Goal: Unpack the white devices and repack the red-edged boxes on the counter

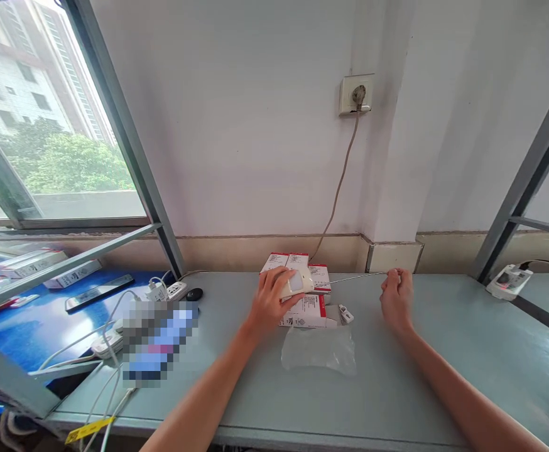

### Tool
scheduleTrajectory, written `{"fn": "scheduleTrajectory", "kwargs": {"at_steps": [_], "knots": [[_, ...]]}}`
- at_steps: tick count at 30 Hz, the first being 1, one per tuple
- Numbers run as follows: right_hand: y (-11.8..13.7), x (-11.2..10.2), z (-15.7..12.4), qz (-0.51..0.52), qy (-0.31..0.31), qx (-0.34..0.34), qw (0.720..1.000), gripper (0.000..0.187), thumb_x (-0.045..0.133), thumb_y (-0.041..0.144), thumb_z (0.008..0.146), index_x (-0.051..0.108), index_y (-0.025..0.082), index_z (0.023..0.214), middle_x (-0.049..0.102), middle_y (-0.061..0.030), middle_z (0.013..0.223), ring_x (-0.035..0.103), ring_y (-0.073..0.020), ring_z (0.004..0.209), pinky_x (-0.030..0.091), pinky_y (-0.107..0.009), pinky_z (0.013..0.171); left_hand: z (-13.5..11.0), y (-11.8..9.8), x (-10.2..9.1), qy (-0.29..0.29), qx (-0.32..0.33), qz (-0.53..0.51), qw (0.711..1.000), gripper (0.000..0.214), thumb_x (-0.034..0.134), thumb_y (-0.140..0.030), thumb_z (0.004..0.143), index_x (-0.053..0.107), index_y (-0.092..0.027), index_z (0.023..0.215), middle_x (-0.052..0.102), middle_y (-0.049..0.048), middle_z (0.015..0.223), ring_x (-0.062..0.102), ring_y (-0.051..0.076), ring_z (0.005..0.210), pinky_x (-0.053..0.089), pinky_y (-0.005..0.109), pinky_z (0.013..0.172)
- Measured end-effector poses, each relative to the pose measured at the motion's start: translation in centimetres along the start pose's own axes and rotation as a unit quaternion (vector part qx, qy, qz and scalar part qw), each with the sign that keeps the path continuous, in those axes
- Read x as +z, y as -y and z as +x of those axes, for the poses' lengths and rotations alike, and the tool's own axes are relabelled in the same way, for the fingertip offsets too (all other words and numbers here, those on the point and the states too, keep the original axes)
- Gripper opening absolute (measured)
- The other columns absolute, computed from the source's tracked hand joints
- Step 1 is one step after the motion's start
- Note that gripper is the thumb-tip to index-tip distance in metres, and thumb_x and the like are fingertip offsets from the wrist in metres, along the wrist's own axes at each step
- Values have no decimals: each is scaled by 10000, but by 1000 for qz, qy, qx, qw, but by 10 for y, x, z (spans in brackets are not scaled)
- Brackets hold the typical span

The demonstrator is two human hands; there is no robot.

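Observation:
My left hand [269, 300] is closed around a small cream-white device [297, 282], held just above some red-and-white boxes [308, 309] on the grey table [444, 370]. A thin pale cable [357, 277] runs from the device to my right hand [396, 295], whose fingers pinch its far end. A clear plastic bag [319, 350] lies flat in front of the boxes. A small white clip-like part [345, 313] sits beside the boxes.
A wall socket [357, 94] holds a plug whose cord drops behind the boxes. Left: a power strip [171, 291], a black round object [194, 294], white cables [100, 351], a blurred patch. A phone [99, 292] lies on blue surface behind the window frame. Another white device [509, 280] sits far right.

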State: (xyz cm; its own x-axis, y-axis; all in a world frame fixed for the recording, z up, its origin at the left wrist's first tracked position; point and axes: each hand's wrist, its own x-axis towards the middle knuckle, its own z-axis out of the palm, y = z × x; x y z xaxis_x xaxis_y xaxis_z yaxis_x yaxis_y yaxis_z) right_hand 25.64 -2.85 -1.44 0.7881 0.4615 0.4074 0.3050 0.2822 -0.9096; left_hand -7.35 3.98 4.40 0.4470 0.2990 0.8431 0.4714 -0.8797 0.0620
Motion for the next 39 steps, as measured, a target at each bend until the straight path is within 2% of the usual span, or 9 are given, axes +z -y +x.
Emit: {"fn": "scheduleTrajectory", "kwargs": {"at_steps": [5,9,14,18,22,26,30,35,39], "knots": [[9,0,-5,-19,12,-15,1000,535,417,766,1046,544,248,1072,499,69,696,438,-153,559,356,-287,583,-1,-4,3,23,-76,-51,996,434,673,-567,1051,674,-258,1356,742,106,1269,714,269,1174,580,393,1017],[18,3,-14,-39,50,-42,997,537,391,762,1063,561,252,1053,479,69,677,429,-159,558,349,-291,589,-2,-10,9,35,-112,-88,989,391,685,-574,1039,692,-259,1271,769,68,1173,742,230,1066,593,340,926],[24,7,-25,-59,83,-66,993,524,364,751,1083,545,260,1054,465,71,677,421,-162,553,331,-287,588,-2,-15,11,45,-131,-96,986,365,690,-567,1026,700,-263,1228,778,55,1134,750,221,1008,589,333,882],[28,10,-35,-80,131,-94,984,481,346,704,1106,535,265,1052,462,72,689,433,-156,554,327,-280,588,-1,-18,8,46,-129,-98,986,357,698,-546,1026,695,-261,1242,777,58,1154,752,226,1039,590,335,890],[35,15,-47,-78,170,-103,977,433,334,660,1118,517,268,1113,448,83,665,455,-165,537,341,-276,582,1,-23,6,46,-135,-100,985,362,689,-540,1036,689,-261,1267,774,72,1193,751,236,1079,594,348,924],[38,18,-56,-84,187,-128,970,402,316,621,1127,487,264,1189,511,80,657,485,-180,501,371,-280,573,1,-27,6,48,-149,-105,982,362,665,-556,1046,686,-269,1266,780,65,1202,757,243,1077,588,357,912],[38,22,-66,-122,243,-157,949,365,311,560,1146,488,253,1229,610,50,668,580,-205,498,395,-291,563,1,-32,10,45,-157,-131,978,354,693,-542,1031,680,-271,1259,777,63,1217,754,253,1112,591,371,944],[38,29,-82,-150,344,-226,899,377,267,461,1164,507,208,1307,786,-73,850,734,-254,621,443,-316,567,1,-41,13,52,-165,-157,972,375,680,-560,1038,672,-270,1275,765,72,1223,745,257,1112,593,379,942],[34,32,-88,-169,352,-253,885,382,246,424,1168,500,195,1340,817,-121,951,763,-264,661,459,-322,564,0,-46,12,59,-168,-166,970,373,652,-556,1059,652,-273,1302,744,73,1237,729,255,1128,590,385,955]]}}
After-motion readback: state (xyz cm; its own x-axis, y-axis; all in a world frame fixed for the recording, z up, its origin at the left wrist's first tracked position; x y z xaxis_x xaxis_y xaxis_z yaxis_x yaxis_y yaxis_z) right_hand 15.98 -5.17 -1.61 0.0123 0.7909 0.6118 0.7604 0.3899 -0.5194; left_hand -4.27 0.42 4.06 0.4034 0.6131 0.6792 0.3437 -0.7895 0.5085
